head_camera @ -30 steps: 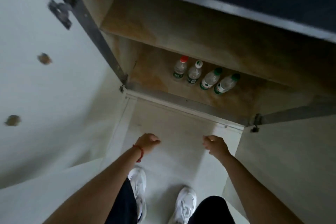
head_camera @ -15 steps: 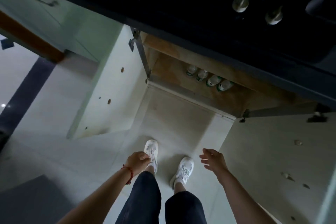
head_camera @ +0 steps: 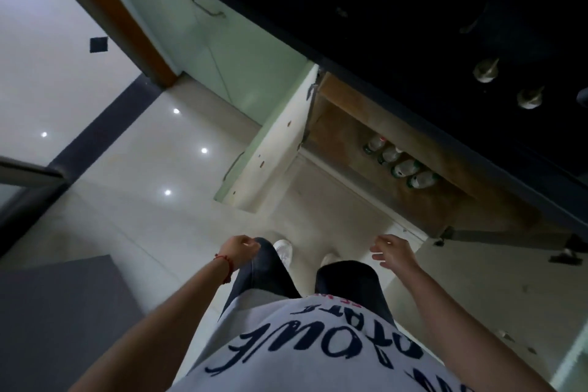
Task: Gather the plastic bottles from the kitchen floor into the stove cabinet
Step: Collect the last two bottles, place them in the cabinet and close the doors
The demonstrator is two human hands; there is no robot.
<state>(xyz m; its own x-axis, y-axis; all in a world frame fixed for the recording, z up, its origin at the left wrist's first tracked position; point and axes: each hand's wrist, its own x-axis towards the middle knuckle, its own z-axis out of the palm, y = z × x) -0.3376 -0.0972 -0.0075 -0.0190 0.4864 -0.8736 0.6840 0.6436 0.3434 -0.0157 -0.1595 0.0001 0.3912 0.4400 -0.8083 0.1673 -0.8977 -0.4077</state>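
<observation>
A: What could go wrong from here?

B: Both doors of the stove cabinet stand wide open. The left door juts onto the floor just ahead of the person's feet, so a step toward it could catch a shin or a shoe. And if a door were swung shut hard, I'd guess the jolt could tip the bottles.

A: What is in the cabinet?

B: Four plastic bottles in a row on the cabinet's bottom board, near its front edge. They look upright, though it's dim in there. No bottle shows on the floor outside the cabinet, so the gathering looks about done.

A: And the hands?

B: The left hand is loosely curled and grasps nothing; the right hand is released, fingers relaxed. Both hang well short of the cabinet, above the legs.
</observation>
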